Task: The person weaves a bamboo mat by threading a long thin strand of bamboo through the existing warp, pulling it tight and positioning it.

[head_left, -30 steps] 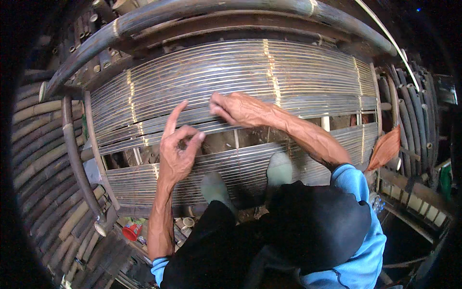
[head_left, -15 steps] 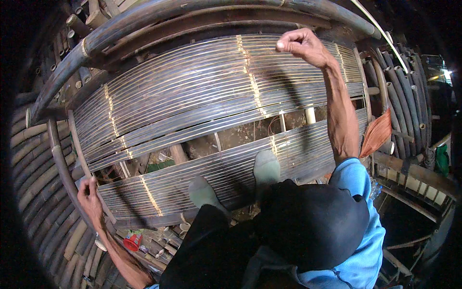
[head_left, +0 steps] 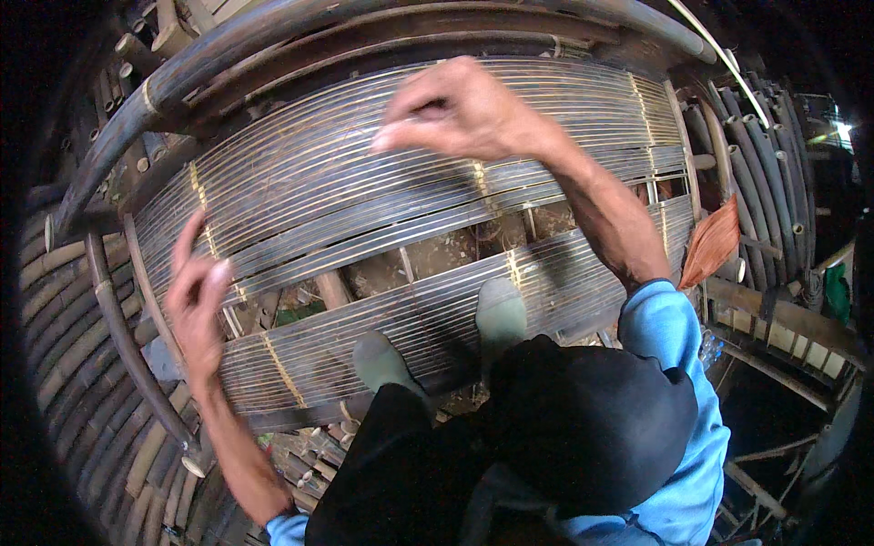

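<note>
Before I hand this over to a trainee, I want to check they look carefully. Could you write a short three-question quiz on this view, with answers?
1. True or false: the right hand is higher in the picture than the left hand.
2. Multiple choice: what colour is the footwear? A red, B grey-green, C white.
3. Fill the gap: the reddish-brown piece is near the ____ end of the slatted panel in the picture.

Key: 1 true; 2 B; 3 right.

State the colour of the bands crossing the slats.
Pale yellow; the bands show best in the head view.
</note>
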A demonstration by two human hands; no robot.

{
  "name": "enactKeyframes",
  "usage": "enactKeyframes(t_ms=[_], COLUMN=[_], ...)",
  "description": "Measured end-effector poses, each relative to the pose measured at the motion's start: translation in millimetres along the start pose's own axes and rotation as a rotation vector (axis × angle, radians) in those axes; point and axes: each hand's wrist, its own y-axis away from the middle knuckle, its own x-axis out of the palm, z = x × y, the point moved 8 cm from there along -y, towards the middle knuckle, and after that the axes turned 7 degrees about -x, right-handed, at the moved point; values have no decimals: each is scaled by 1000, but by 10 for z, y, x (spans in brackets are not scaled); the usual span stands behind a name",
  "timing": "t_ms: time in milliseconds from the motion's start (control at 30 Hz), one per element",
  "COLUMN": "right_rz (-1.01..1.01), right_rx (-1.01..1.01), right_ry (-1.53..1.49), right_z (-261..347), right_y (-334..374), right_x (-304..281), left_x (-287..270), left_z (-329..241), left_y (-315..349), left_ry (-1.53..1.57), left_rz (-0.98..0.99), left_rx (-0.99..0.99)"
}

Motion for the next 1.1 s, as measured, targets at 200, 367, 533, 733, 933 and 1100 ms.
enactKeyframes(t_ms=[200,367,533,733,933,1100], right_rz=[35,-18,-111,-137,-56,22], right_rx=[88,195,418,369,-181,-90], right_ry=[22,-20,26,97,90,62], right_z=[136,-577,-1161,-957,217,257], right_y=[-233,315,858,567,-269,-233], right_x=[-109,-809,-1179,-1012,-57,-137], left_x=[1056,-1,-800,-1049,764,1039], left_z=[-794,110,1234,1080,-835,-986], left_y=[-240,-243,12,-49,-432,-439], left_ry=[426,164,101,-489,56,297], left_rz=[451,57,-105,-271,191,396], left_rx=[-143,-291,-413,-439,210,-96])
